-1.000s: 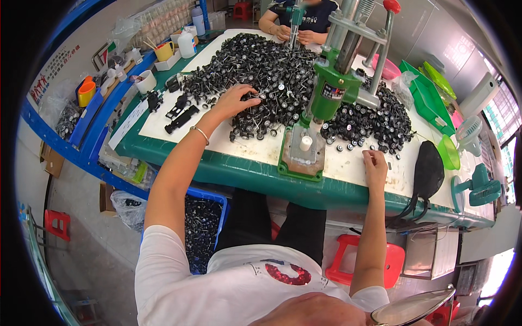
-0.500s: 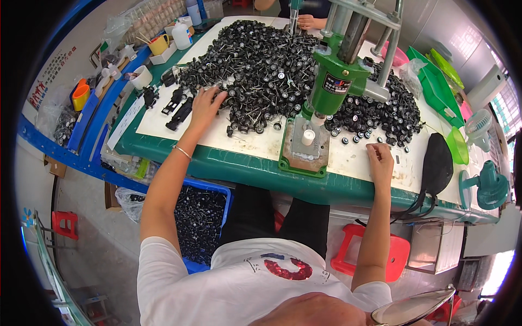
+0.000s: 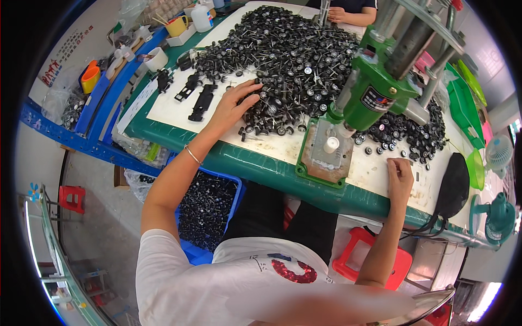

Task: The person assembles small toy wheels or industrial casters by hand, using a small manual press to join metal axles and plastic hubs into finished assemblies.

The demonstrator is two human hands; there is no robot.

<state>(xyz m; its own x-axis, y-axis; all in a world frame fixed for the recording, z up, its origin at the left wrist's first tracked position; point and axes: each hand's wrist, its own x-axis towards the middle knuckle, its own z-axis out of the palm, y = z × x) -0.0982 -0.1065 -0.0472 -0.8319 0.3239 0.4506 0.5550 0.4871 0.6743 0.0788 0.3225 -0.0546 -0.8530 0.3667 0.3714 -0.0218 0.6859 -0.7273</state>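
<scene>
My left hand reaches over the left edge of a big heap of small black wheels on metal axles. Its fingers are stretched out with the thumb apart, and the fingertips touch the wheels. Two black toy-car chassis lie left of that hand. My right hand rests on the white tabletop near loose black wheels, its fingers curled together; what they hold, if anything, is hidden. Between my hands stands a green press. A white round peg sits on its base plate.
Across the table another person's hand is by the heap. A black cloth-like item with straps and a teal fan are at the right. Below stands a blue bin of wheel parts. A white cup sits at left.
The whole view has shifted, with the table now lower and further right. My left hand has moved right, away from the chassis and into the heap's edge. My right hand stays curled on the table.
</scene>
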